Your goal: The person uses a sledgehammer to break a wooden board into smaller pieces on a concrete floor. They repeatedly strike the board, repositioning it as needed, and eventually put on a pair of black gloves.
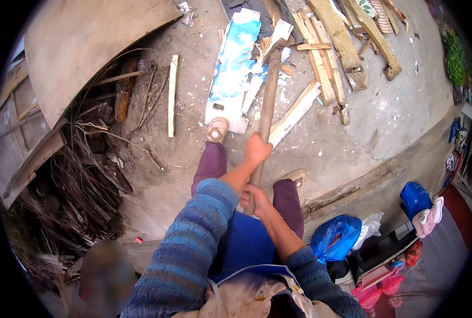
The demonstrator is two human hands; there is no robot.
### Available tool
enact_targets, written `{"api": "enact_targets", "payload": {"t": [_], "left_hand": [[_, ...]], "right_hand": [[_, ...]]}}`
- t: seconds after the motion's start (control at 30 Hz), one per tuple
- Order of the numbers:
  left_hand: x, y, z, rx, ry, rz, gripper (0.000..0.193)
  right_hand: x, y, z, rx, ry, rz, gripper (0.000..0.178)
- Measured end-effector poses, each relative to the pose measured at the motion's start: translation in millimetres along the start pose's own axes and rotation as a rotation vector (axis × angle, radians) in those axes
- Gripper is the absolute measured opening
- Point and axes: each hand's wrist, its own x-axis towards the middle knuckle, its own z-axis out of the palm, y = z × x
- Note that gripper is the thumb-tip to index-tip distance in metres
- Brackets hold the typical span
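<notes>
Head view: both hands grip one long-handled tool (269, 95); clock directions are read from the hands. The left hand (258, 150) is closed around the wooden handle part-way up; the right hand (256, 199) is closed near its butt end. The tool head (275, 49) lies at twelve o'clock, by the splintered right edge of the painted board (236, 58); whether it touches the wood cannot be told, nor whether it is an axe or a hammer.

The blue-and-white board lies on the ground toward half past eleven. The left shoe (218, 130) overlaps its near end, apparently bracing it. The step in hand is judged to be breaking up this board by blows. The next move would call for a firm two-handed grip, a clear swing line and the foot kept out of it.

Surroundings: a pale-edged plank (296, 114) lies at one o'clock, just beside the handle, and could obstruct a swing; further planks (347, 47) lie beyond it. A narrow stick (173, 96) lies toward half past ten, a curved plywood sheet (90, 47) at ten, a brushwood pile (77, 191) at nine. A blue bag (337, 236) sits at four, well apart from the tool head.
</notes>
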Motion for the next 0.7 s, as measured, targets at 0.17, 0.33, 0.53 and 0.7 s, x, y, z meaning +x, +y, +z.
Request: {"api": "enact_targets", "payload": {"t": [0.17, 0.33, 0.53, 0.7], "left_hand": [[-1, 1, -21, 0.014, 0.047, 0.092, 0.038], [-7, 5, -25, -0.027, 0.082, 0.211, 0.04], [21, 40, -23, -0.267, 0.076, 0.134, 0.044], [-4, -55, 25, -0.11, 0.159, 0.12, 0.05]], "right_hand": [[10, 6, 0, -0.025, -0.118, -0.03, 0.012], [18, 6, -7, -0.153, -0.127, -0.204, 0.014], [34, -43, -14, -0.281, -0.096, -0.207, 0.01], [-11, 7, -21, -0.215, 0.142, 0.04, 0.015]]}}
